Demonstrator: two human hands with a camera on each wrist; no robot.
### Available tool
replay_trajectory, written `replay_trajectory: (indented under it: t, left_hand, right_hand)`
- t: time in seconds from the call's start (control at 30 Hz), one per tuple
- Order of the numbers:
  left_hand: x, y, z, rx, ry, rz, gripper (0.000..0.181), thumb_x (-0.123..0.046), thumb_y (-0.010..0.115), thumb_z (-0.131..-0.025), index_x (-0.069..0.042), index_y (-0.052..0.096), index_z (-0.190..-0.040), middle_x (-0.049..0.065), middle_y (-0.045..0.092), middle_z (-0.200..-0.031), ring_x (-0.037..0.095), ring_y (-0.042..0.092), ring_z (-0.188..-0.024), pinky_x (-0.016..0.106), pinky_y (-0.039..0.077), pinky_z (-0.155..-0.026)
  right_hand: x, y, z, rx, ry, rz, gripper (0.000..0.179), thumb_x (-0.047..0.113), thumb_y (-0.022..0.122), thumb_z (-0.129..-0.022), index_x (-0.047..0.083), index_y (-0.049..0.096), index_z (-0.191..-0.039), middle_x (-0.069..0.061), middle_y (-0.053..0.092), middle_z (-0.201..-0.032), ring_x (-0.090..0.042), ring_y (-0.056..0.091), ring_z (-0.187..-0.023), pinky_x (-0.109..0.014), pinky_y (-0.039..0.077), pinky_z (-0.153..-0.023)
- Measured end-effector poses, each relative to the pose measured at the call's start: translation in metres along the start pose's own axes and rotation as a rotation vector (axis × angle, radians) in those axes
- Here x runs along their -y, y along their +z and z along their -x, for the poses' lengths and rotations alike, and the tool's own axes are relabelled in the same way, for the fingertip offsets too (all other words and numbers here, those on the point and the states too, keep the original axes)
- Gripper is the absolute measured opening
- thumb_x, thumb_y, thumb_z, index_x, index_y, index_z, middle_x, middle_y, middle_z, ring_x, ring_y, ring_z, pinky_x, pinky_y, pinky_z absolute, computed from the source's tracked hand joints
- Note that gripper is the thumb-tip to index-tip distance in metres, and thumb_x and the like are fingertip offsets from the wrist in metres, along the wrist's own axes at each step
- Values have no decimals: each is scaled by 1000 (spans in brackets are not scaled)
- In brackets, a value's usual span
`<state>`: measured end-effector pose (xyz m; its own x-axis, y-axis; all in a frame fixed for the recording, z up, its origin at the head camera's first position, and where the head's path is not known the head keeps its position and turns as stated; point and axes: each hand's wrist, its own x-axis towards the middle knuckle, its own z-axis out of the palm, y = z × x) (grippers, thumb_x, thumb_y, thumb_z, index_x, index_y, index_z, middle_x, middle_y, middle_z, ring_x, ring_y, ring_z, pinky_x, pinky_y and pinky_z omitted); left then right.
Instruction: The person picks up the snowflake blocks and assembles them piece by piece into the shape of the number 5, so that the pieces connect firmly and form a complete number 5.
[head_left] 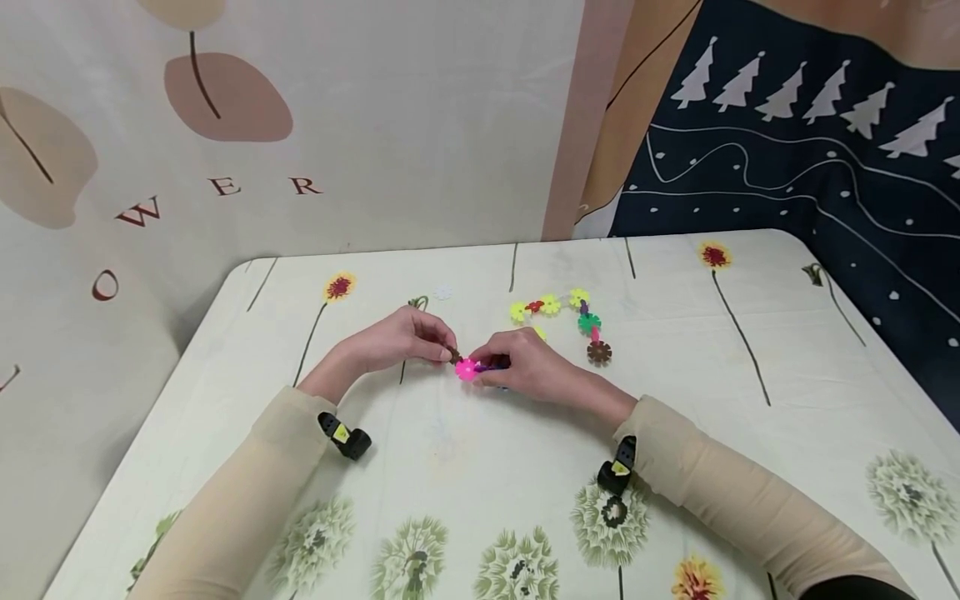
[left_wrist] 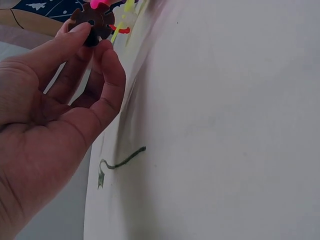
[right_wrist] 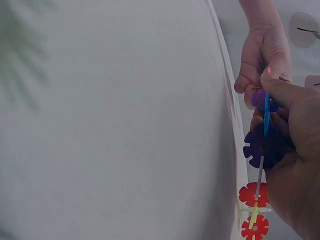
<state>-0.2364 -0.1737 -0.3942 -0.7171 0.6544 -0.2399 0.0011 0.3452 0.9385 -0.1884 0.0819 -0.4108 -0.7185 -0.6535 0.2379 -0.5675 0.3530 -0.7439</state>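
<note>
My left hand point(head_left: 401, 340) pinches a brown notched plastic disc point(left_wrist: 102, 21) between thumb and fingertips. A bright pink disc point(head_left: 466, 369) sits between the two hands, right against the brown one. My right hand point(head_left: 534, 367) grips the near end of a chain of interlocking discs. In the right wrist view a purple disc point(right_wrist: 259, 100), a light blue one point(right_wrist: 267, 115) and a dark blue disc point(right_wrist: 260, 146) run along its fingers. Red discs point(right_wrist: 256, 227) hang further down the chain. Whether the brown and pink discs interlock is partly hidden by fingertips.
The chain curves behind the right hand, with yellow discs point(head_left: 550, 304), a green disc point(head_left: 589, 322) and another brown disc point(head_left: 599, 352) at its end. A pale disc point(head_left: 443, 293) lies near the back of the flower-print tablecloth point(head_left: 420, 467). Curtains hang behind.
</note>
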Motion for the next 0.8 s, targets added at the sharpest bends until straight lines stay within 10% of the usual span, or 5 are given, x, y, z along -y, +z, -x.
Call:
replay_trajectory:
  t: [0.8]
  left_hand:
    - [0, 10, -4, -15, 49, -74, 10, 2, 78, -88, 3, 78, -97, 8, 76, -91, 16, 67, -84, 28, 54, -77]
  right_hand:
    - [-2, -11, -1, 111, -83, -8, 21, 4, 80, -89, -1, 78, -109, -2, 72, -90, -4, 62, -77, -23, 55, -69]
